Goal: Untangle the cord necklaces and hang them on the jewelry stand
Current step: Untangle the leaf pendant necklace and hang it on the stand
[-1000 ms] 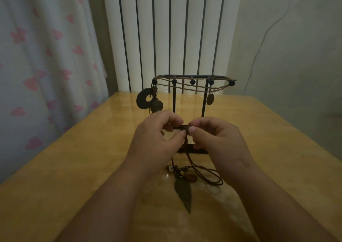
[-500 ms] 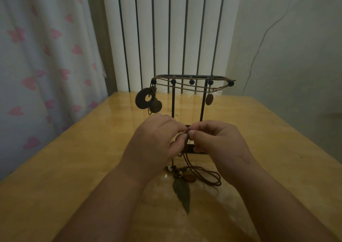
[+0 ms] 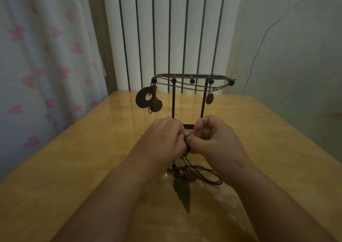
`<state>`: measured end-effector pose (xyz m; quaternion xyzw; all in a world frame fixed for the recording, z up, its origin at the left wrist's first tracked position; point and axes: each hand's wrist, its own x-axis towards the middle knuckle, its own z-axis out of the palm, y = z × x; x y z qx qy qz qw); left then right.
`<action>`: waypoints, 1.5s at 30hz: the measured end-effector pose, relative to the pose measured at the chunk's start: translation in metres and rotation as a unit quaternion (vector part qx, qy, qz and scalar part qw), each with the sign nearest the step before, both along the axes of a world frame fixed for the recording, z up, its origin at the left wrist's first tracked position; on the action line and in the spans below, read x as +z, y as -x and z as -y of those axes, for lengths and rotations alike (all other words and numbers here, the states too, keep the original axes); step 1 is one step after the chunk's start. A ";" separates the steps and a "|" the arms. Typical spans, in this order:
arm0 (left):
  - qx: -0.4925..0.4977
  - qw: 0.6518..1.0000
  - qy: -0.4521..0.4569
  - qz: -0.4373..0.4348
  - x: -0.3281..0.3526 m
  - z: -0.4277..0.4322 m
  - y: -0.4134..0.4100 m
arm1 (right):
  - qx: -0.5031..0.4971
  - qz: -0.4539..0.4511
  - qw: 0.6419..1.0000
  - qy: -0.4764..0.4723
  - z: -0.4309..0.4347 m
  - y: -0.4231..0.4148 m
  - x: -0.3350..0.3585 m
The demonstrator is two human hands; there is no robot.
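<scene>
Centre left: stand, two necklaces already draped across its top. Centre: our left hand and right hand pinch one knot, close together for leverage. Below: loose cords and leaf pendant rest on the table.

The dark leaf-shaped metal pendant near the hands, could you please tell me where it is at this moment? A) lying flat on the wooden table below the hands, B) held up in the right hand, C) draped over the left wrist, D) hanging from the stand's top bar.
A: the dark leaf-shaped metal pendant lies flat on the glossy wooden table, below the left hand and right hand.
</scene>
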<state>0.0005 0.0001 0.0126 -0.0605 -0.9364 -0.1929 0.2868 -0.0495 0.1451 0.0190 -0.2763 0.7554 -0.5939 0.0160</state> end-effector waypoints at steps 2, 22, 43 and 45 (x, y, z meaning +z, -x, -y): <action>-0.008 0.997 -0.068 0.017 -0.001 -0.001 -0.001 | 0.003 -0.009 1.000 0.011 0.000 -0.001 0.001; -0.007 1.000 0.013 0.000 0.001 0.004 -0.007 | -0.019 -0.067 0.995 -0.072 -0.004 0.004 -0.001; -0.003 0.961 -0.269 0.060 0.001 0.001 -0.009 | -0.024 -0.047 0.998 -0.028 -0.002 0.003 -0.001; -0.003 0.961 -0.271 0.059 0.000 0.001 -0.008 | -0.016 -0.051 0.998 -0.033 -0.002 0.003 -0.002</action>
